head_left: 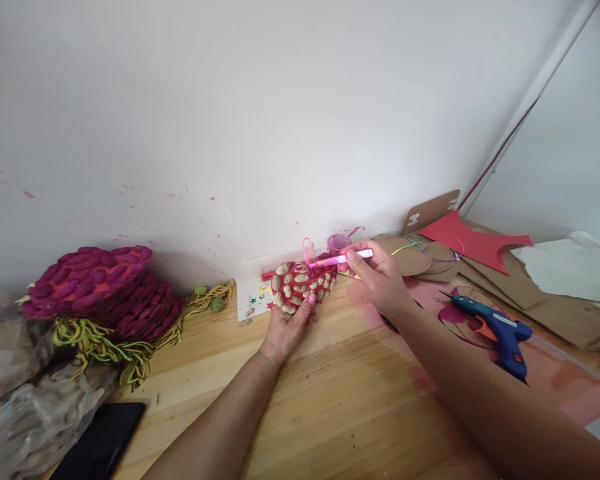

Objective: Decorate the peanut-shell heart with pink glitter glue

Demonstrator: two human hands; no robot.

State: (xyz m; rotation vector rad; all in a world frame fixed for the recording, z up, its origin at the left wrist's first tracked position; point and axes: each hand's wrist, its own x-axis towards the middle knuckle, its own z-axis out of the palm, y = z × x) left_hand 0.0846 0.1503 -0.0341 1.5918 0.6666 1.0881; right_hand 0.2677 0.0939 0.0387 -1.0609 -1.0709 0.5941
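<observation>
My left hand [287, 330] grips the lower edge of a round red disc [300, 285] covered with peanuts in their shells, its thumb resting on the front. A pink cord loop [307, 249] rises from the disc's top. Between the fingers of my right hand [380, 277] is a paintbrush [337, 261] with a white end and pink-purple paint along it. Its tip touches the disc near the upper middle. Peanuts at the disc's upper right look purple, while the others are bare tan. Part of the disc's right side is hidden behind the brush.
Purple peanut-covered discs [95, 287] with yellow-green yarn [95, 340] are stacked at left, above a black phone [103, 440]. A blue glue gun [500, 333] lies at right, near red paper [473, 237] and brown cardboard [510, 287]. A white wall [260, 120] stands behind.
</observation>
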